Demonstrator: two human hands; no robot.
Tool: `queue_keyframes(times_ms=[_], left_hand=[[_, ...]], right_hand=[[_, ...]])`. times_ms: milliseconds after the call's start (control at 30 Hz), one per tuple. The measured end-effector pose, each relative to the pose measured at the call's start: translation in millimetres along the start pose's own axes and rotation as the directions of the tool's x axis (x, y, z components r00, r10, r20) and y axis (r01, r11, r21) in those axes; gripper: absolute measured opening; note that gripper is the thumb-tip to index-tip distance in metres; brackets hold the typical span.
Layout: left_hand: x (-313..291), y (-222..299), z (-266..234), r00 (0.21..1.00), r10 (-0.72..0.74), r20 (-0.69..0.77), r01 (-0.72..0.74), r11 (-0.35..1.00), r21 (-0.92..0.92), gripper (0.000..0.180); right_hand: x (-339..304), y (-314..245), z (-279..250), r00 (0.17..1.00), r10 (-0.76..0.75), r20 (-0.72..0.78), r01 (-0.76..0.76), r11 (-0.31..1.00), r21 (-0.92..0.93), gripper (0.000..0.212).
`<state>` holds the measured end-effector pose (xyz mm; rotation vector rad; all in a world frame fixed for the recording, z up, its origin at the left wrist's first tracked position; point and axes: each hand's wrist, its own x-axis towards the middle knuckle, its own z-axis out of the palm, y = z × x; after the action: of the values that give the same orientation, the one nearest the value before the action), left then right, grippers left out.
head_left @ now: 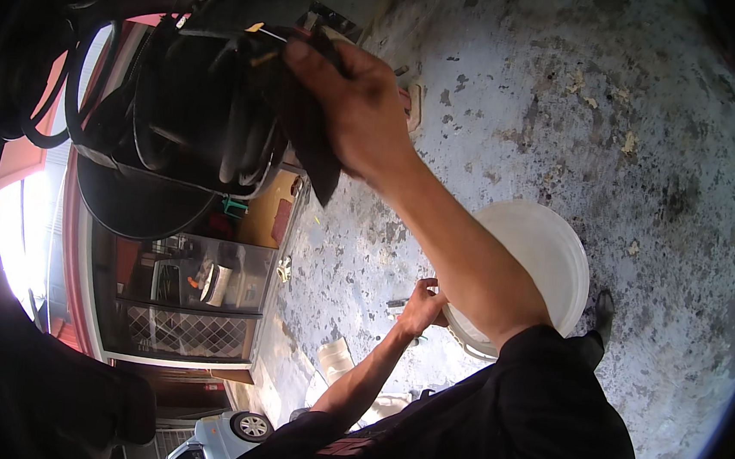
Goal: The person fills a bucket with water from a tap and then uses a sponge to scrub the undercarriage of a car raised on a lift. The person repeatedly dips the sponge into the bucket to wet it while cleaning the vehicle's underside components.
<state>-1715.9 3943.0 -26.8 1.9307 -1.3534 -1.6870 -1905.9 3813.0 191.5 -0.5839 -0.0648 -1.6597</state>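
Observation:
My right hand (361, 112) is raised at the upper middle, closed on a dark, cloth-like piece (315, 152) that hangs to a point below the fingers. By its thumb is a thin pale rod with an orange-yellow tip (256, 27); whether the hand also grips this rod, I cannot tell. Close by is a large black assembly (196, 104) with hoses and a rounded lower cover, mostly in shadow. My left hand (423, 308) is lower down, fingers curled, beside the edge of a round white tub (548, 244). What those fingers hold, if anything, is hidden. My right forearm covers part of the tub.
Worn grey-blue floor (653, 105) with peeling paint stretches to the right. A small grey object (397, 303) lies by my left hand, a pale container (336, 358) nearer my sleeve. Glazed doors (195, 281) stand at left; a light-blue car (226, 434) is at lower left.

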Motion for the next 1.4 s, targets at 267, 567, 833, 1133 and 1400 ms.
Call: queue_keyframes(times_ms=[267,567,833,1133,1400], left_hand=[[2.0,-0.9,7.2,0.994,0.105,-0.018,-0.105,0.994,-0.016,0.063],[8.2,2.4,-1.6,0.994,0.112,0.004,-0.112,0.993,0.022,0.056],[4.3,-6.4,-13.3,0.990,-0.053,-0.134,0.043,0.996,-0.077,0.061],[-14.7,51.7,27.2,0.993,0.034,-0.112,-0.018,0.989,0.144,0.075],[-10.4,56.8,40.3,0.997,0.037,-0.062,-0.029,0.992,0.121,0.077]], right_hand=[[6.8,1.3,-3.3,1.000,-0.014,0.000,0.014,1.000,-0.008,0.023],[7.4,2.7,-4.2,0.995,-0.102,-0.004,0.102,0.994,-0.023,0.021],[-94.9,31.1,-140.7,0.871,0.490,-0.035,-0.413,0.692,-0.593,0.035],[-219.4,142.6,-404.3,0.409,0.726,-0.553,0.013,-0.611,-0.792,0.032],[-316.2,115.1,-395.9,0.226,0.691,-0.686,0.154,-0.721,-0.676,0.046]])
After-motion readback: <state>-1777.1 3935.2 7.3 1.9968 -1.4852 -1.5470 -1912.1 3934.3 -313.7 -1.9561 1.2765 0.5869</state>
